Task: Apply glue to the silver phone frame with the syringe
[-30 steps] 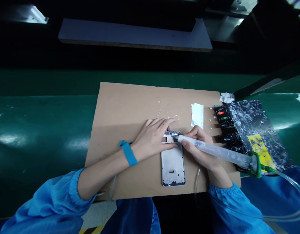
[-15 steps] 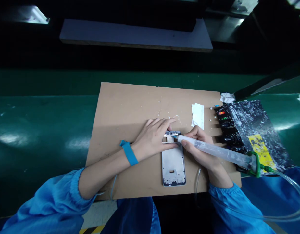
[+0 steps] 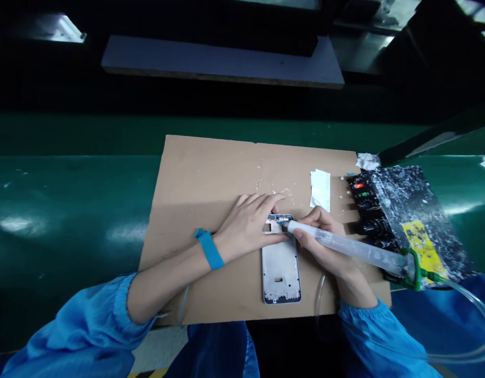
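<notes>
A white phone frame (image 3: 281, 268) lies lengthwise on a brown cardboard sheet (image 3: 211, 173). My left hand (image 3: 248, 220) rests flat on the cardboard with its fingers spread, pressing on the frame's top left corner. My right hand (image 3: 323, 239) is closed round a long clear syringe dispenser (image 3: 352, 248) like a pen. The syringe's blue tip touches the top end of the frame. A green cap and a clear hose (image 3: 463, 299) lead off the syringe's back end to the right. A blue strap (image 3: 208, 248) circles my left wrist.
A black control box (image 3: 400, 215), spattered white, with lit red and green buttons and a yellow label, stands at the cardboard's right edge. A white paper scrap (image 3: 320, 190) lies beside it. A green conveyor belt (image 3: 69, 205) runs under the cardboard. A grey shelf (image 3: 222, 60) is beyond.
Both hands and the syringe tip stay at the top of the phone frame. Only the view has shifted a little.
</notes>
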The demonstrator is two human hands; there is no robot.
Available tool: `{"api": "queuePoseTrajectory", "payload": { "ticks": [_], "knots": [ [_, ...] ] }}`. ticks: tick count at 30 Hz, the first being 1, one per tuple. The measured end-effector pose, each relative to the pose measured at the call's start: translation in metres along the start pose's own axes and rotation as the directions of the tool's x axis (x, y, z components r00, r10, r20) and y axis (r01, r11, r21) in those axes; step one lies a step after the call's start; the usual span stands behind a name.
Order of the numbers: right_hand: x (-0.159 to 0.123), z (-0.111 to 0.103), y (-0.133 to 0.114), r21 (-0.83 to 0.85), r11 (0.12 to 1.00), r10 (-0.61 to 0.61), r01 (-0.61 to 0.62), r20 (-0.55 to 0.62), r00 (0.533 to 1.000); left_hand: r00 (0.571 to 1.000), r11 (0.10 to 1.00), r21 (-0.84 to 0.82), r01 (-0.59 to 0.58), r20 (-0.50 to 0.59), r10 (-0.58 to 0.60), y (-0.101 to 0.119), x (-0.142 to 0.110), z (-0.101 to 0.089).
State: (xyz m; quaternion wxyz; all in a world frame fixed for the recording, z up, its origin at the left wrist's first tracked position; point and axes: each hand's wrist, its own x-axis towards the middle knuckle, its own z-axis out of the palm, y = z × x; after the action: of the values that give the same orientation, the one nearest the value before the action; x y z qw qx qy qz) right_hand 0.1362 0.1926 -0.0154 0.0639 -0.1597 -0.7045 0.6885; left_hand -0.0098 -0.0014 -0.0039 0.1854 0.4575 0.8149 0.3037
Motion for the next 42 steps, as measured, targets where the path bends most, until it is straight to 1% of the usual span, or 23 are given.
{"api": "queuePoseTrajectory", "payload": {
  "ticks": [10, 16, 24, 33, 42],
  "knots": [
    [-0.0004, 0.0005, -0.0001, -0.043, 0.999, -0.014, 0.014, 0.000, 1.000, 1.000, 1.000, -0.004, -0.001, -0.004, 0.001, 0.0002, -0.0001, 0.0002],
    [-0.0013, 0.0000, 0.0001, -0.026, 1.000, -0.005, 0.006, 0.018, 1.000, 1.000, 1.000, -0.007, 0.001, -0.006, -0.001, -0.0005, -0.0004, 0.0009],
    [-0.0011, 0.0002, -0.0010, -0.036, 0.999, -0.028, 0.029, 0.007, 1.000, 1.000, 1.000, 0.002, -0.005, -0.015, 0.005, 0.0009, -0.0001, 0.0000],
    [-0.0002, 0.0016, -0.0027, -0.032, 0.999, -0.004, 0.005, 0.030, 1.000, 1.000, 1.000, 0.002, -0.004, -0.008, 0.004, 0.0001, 0.0001, 0.0003],
    [0.0000, 0.0031, -0.0046, -0.045, 0.999, 0.021, -0.020, 0.016, 1.000, 1.000, 1.000, -0.003, 0.010, 0.004, -0.010, 0.0023, 0.0000, -0.0018]
  ]
}}
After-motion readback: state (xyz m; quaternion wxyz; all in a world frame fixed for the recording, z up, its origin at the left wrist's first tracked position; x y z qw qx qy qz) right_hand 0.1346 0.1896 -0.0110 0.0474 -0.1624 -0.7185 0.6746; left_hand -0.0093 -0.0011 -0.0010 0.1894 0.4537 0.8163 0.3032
